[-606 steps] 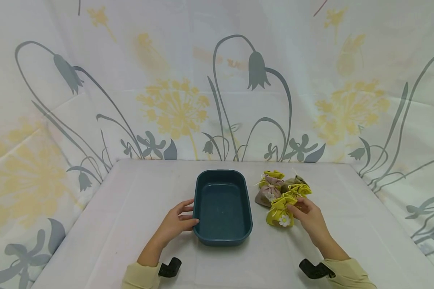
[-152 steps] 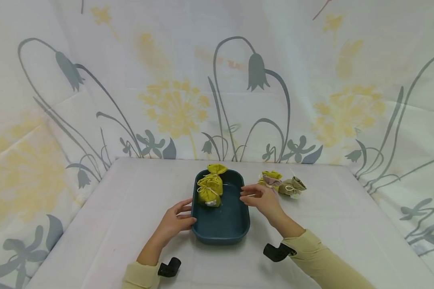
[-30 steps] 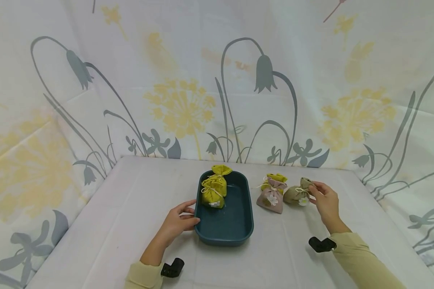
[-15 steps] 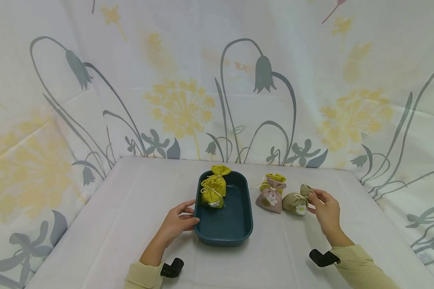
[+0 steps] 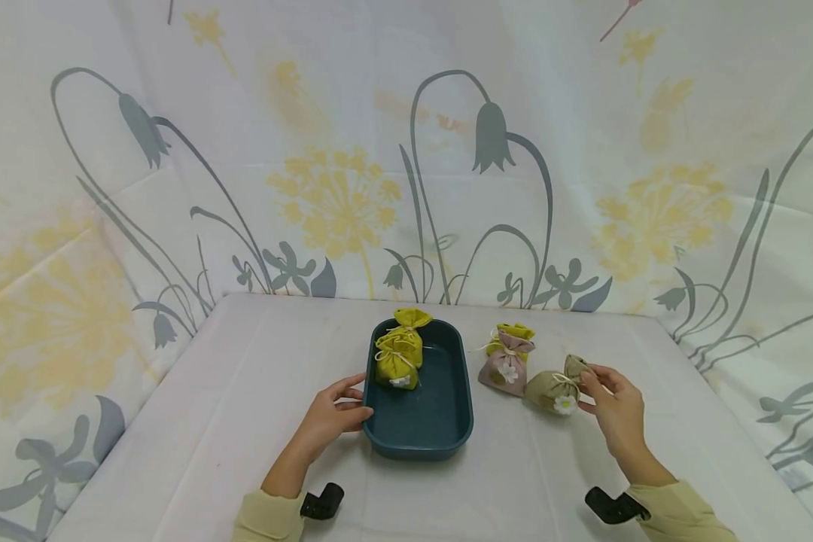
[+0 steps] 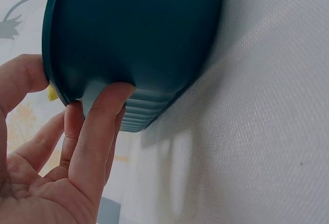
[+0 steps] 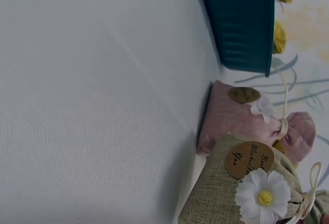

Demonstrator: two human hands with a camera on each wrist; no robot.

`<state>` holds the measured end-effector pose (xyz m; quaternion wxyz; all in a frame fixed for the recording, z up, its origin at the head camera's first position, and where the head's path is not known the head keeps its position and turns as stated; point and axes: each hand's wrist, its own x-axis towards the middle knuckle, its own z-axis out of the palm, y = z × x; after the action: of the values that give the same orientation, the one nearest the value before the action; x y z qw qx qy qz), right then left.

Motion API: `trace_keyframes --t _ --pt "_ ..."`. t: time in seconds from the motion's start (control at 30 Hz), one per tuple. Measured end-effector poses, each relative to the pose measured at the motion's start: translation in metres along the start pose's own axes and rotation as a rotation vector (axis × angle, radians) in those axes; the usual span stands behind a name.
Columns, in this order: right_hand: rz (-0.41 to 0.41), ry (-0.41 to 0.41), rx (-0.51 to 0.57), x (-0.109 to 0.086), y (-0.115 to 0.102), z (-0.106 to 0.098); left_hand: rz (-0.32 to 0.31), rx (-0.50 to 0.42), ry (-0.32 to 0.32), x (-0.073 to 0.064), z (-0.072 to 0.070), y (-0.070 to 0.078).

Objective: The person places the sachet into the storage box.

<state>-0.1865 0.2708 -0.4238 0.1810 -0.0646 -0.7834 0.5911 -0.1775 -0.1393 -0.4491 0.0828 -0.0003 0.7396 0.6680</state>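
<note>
My left hand (image 5: 335, 410) pinches the left rim of a dark teal plastic tub (image 5: 420, 425), thumb over the rim and fingers against the outer wall (image 6: 169, 44). Two yellow-green drawstring pouches (image 5: 397, 366) sit in the tub's far left part. My right hand (image 5: 615, 406) pinches the gathered neck of an olive drawstring pouch (image 5: 549, 390). That pouch bears a white flower (image 7: 263, 197) and a round brown tag; whether it touches the cloth is unclear. Beside it stands a pink pouch (image 5: 503, 369), partly covering another yellow pouch (image 5: 518, 331).
A white cloth (image 5: 271, 339) covers the table under everything. Behind it hangs a white curtain (image 5: 352, 90) printed with grey and yellow flowers. Both wrists carry a black camera mount (image 5: 321, 502).
Since 20 seconds ago, two yellow pouches have come into the tub. In the last second my right hand has drawn the olive pouch nearer and tilted it. My left hand stays put.
</note>
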Motion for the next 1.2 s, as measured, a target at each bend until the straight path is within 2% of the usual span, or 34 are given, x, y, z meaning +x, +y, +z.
trace_keyframes --t 0.5,0.9,1.2 --pt "-0.062 -0.064 -0.056 -0.017 -0.018 0.005 -0.004 -0.006 0.005 0.000 0.000 0.000" --pt "-0.137 -0.141 -0.065 -0.019 -0.042 0.019 -0.007 -0.013 0.007 0.001 0.000 -0.001" --pt "-0.158 -0.209 -0.045 -0.016 -0.060 0.034 -0.012 -0.013 0.012 0.000 0.001 0.000"
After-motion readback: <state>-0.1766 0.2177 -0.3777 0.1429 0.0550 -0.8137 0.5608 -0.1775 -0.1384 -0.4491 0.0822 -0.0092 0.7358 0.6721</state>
